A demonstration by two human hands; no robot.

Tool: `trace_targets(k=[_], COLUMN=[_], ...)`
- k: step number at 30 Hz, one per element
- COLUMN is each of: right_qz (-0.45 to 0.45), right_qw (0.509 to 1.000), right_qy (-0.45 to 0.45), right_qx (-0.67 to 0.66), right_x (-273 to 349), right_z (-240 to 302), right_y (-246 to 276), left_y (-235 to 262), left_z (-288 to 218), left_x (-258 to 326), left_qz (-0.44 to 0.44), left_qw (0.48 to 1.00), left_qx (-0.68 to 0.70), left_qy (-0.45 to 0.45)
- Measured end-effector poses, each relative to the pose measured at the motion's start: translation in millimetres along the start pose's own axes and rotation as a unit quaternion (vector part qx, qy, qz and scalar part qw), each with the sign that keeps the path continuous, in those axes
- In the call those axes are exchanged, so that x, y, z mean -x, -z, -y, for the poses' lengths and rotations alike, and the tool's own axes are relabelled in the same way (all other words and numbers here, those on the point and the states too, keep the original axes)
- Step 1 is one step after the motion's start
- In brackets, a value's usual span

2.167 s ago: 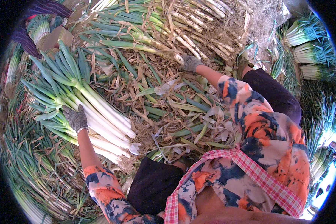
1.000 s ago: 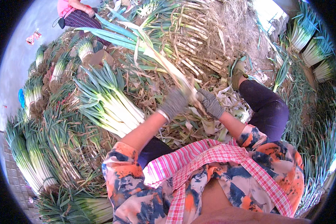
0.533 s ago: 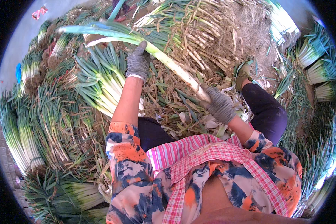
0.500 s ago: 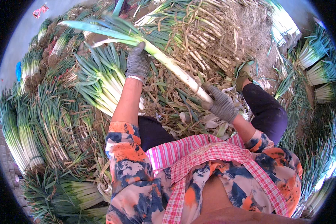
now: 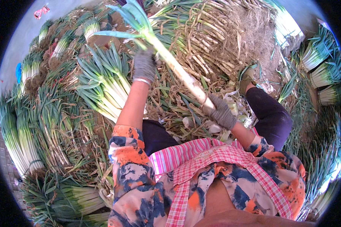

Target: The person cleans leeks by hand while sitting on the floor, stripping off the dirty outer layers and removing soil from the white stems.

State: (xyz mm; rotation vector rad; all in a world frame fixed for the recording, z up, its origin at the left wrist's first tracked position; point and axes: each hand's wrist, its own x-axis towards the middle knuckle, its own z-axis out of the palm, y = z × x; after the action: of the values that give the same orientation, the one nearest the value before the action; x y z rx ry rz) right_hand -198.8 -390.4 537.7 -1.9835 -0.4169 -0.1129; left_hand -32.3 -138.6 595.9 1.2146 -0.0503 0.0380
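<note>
Both my hands wear grey gloves and hold one long leek (image 5: pixel 174 68) slantwise in front of me. My right hand (image 5: pixel 219 111) grips its white root end. My left hand (image 5: pixel 144 65) is closed around the stalk higher up, where the green leaves begin. The leaves fan out toward the top of the view. A bundle of cleaned leeks (image 5: pixel 102 85) lies just left of my left forearm, white ends toward me.
A big heap of uncleaned leeks with tangled roots (image 5: pixel 219 34) lies ahead. Dry peelings (image 5: pixel 170 106) cover the ground by my knees. Tied leek bundles line the left side (image 5: pixel 22 132) and the right edge (image 5: pixel 322 68). My shoe (image 5: pixel 248 77) rests by the heap.
I picked one leek from the heap with both hands. My left hand slid up the stalk toward the leaves, and the leek now points more steeply upward.
</note>
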Motion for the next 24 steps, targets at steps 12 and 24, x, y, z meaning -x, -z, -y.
trace_targets(k=[12,24], right_qz=[-0.108,0.049], right_qw=[0.959,0.943], right_qy=[0.073,0.207], right_qx=[0.250,0.256], right_x=[-28.4,-44.3], right_z=[-50.3,15.6], right_y=[41.6,21.9], left_y=[-8.0,50.3], left_z=[54.4,11.2], left_x=[36.4,-33.9], left_qz=[0.422,-0.177], left_qw=[0.510,0.955], left_qx=[-0.644,0.211], left_qy=[-0.383,0.108])
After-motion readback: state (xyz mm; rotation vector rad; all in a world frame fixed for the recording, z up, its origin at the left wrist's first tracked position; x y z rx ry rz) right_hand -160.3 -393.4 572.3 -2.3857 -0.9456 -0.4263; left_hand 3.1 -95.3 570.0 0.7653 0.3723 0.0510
